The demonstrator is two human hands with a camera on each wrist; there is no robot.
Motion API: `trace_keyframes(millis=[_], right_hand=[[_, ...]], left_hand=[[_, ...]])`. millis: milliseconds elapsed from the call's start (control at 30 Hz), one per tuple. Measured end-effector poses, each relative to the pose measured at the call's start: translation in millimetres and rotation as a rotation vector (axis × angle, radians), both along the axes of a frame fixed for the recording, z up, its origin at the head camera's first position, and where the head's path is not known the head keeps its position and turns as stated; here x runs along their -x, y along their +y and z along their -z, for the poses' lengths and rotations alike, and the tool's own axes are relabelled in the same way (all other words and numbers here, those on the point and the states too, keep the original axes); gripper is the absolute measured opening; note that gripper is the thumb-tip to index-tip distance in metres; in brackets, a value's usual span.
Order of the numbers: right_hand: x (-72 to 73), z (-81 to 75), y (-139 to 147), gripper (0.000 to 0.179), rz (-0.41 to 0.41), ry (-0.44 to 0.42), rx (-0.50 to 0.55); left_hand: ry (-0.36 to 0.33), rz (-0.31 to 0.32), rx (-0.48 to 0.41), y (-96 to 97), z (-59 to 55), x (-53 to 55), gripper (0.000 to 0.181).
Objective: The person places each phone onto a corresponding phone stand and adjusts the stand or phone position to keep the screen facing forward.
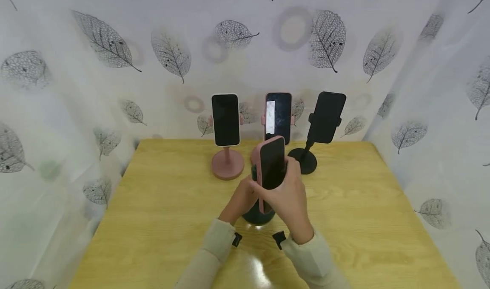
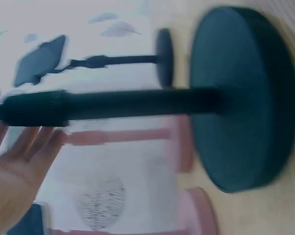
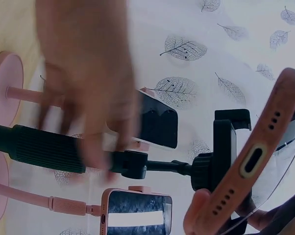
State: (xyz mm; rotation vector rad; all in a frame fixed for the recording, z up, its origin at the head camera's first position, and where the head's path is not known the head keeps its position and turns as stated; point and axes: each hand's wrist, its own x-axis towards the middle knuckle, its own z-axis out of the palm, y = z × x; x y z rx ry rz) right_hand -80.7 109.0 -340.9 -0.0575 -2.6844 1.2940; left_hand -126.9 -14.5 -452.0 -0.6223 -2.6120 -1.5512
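Note:
My right hand (image 1: 287,195) grips a phone in a pink case (image 1: 272,161), thumb along its near side and fingers on the right edge. The phone stands tilted in front of the clamp (image 3: 225,147) of a dark green phone stand (image 2: 137,104). In the right wrist view the phone's bottom edge shows its charging port (image 3: 253,161). My left hand (image 1: 243,199) is at the upper stem, behind and left of the phone. Its extended fingers (image 2: 42,142) lie at the ribbed collar (image 2: 35,108); the hand is blurred in the right wrist view.
Behind stand a pink stand (image 1: 227,165) with a white-edged phone (image 1: 226,119), a second pink stand with a pink-cased phone (image 1: 283,110), and a black stand (image 1: 306,161) with a black phone (image 1: 327,117). Leaf-patterned curtains (image 1: 237,68) border the wooden table (image 1: 172,221).

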Motion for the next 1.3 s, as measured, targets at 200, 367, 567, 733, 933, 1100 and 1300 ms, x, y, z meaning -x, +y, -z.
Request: trace_keyframes(millis=[200, 367, 567, 733, 933, 1100, 1300], right_hand=[[1.7, 7.3, -5.7, 0.090, 0.018, 0.014, 0.028], [5.6, 10.4, -7.6, 0.088, 0.013, 0.044, 0.070], [6.3, 12.0, -6.4, 0.087, 0.005, 0.045, 0.093], [7.9, 12.7, -4.9, 0.088, -0.007, 0.046, 0.107], [9.1, 14.1, -2.0, 0.086, 0.002, 0.054, 0.137], [12.9, 15.9, 0.7, 0.085, 0.033, 0.079, 0.130], [17.1, 15.4, 6.4, 0.087, 0.013, 0.053, 0.120]], left_hand=[[0.351, -0.109, -0.389, -11.4, -32.0, -13.3, 0.026], [0.493, -0.057, -0.323, -21.2, -51.2, -11.8, 0.025], [0.455, 0.067, -0.311, -28.5, -54.0, -11.9, 0.023], [0.479, 0.091, -0.253, -33.8, -59.2, -9.8, 0.020], [0.538, 0.111, -0.210, -39.4, -63.6, -5.3, 0.017], [0.570, 0.109, -0.221, -41.2, -65.9, -1.9, 0.015], [0.586, 0.088, -0.189, -38.5, -66.1, -1.4, 0.016]])
